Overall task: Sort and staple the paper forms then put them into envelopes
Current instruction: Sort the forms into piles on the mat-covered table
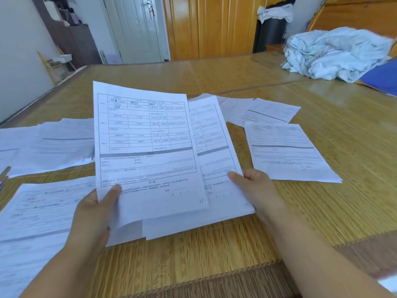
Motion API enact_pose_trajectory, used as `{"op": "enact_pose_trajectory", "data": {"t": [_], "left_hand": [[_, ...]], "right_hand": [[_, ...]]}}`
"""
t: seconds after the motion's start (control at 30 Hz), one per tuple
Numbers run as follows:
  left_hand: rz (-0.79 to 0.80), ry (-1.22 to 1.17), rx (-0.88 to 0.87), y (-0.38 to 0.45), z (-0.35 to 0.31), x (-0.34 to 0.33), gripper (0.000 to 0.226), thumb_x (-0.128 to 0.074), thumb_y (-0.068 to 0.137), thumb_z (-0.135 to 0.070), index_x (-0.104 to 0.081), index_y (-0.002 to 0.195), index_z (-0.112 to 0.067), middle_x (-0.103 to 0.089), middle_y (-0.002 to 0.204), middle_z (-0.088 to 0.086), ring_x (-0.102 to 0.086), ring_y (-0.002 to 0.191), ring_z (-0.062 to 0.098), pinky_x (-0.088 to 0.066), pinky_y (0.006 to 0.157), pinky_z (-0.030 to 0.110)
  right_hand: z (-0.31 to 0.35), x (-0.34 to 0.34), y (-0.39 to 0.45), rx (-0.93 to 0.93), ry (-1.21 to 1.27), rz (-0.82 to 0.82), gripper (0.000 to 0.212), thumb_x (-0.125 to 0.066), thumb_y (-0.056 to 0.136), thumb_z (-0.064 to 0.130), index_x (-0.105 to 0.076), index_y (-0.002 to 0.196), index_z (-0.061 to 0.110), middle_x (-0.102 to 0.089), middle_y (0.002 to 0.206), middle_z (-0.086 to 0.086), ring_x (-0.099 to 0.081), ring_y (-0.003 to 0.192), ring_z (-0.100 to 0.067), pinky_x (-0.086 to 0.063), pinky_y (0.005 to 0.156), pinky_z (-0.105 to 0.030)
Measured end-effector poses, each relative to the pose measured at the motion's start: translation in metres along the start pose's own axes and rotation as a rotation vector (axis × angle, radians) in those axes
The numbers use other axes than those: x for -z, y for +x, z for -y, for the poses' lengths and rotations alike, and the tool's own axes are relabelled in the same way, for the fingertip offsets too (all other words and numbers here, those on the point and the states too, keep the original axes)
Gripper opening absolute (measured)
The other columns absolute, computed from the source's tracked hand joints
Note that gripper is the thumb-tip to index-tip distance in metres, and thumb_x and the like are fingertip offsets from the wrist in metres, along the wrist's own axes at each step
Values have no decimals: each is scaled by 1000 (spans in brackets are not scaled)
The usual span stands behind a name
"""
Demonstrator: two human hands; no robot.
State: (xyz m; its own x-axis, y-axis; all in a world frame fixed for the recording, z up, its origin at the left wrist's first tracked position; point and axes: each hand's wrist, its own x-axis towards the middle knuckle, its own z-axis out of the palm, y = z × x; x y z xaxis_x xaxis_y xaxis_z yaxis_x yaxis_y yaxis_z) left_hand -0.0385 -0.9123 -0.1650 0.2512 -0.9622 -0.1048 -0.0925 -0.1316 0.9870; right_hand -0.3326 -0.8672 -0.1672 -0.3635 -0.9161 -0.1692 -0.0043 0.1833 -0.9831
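Two hands hold forms above the mat: left hand [94, 214] pinches the raised form [146, 147] by its lower-left corner; right hand [253, 188] grips the lower sheets [214, 160] at their right edge. Bare mat [193, 259] lies nearest.

left hand [94, 214] gripping form [148, 147], right hand [255, 188] gripping stack [217, 147]

Form text [146, 134] blurred, unreadable; left paper piles [32, 211] cut by edge; stapler unseen

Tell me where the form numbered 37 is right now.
In the head view, the form numbered 37 is centre-left, lifted off the mat in the left hand, overlapping the stack held by the right hand.
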Motion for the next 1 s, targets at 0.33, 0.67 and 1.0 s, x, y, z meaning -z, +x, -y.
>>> {"op": "enact_pose_trajectory", "data": {"t": [0.33,0.67,1.0], "left_hand": [[68,-138,176,17,9,25,20,-67,88,-23,-71,104,-12,-74,102,9,-69,97,28,-51,93,45],[-59,158,1,31,4,50,11,-67,88,-22,-70,78,-22,-71,81,-2,-67,76,22,-52,68,31],[-45,232,63,43,19,76,13,-67,89,-23,-63,76,-21,-66,79,0,-64,78,26,-48,62,28]], "right_hand": [[3,-50,-4,44,44,90,24,-69,88,28,-68,75,7,-73,79,-13,-65,67,-19,-50,59,-30],[3,-85,-5,-1,-52,90,52,-66,87,43,-62,88,-8,-71,89,-21,-66,76,-29,-52,69,-41],[-3,-90,2,-245,-350,221,17,-53,94,12,-70,93,13,-74,92,-6,-71,84,-23,-60,73,-37]]}}
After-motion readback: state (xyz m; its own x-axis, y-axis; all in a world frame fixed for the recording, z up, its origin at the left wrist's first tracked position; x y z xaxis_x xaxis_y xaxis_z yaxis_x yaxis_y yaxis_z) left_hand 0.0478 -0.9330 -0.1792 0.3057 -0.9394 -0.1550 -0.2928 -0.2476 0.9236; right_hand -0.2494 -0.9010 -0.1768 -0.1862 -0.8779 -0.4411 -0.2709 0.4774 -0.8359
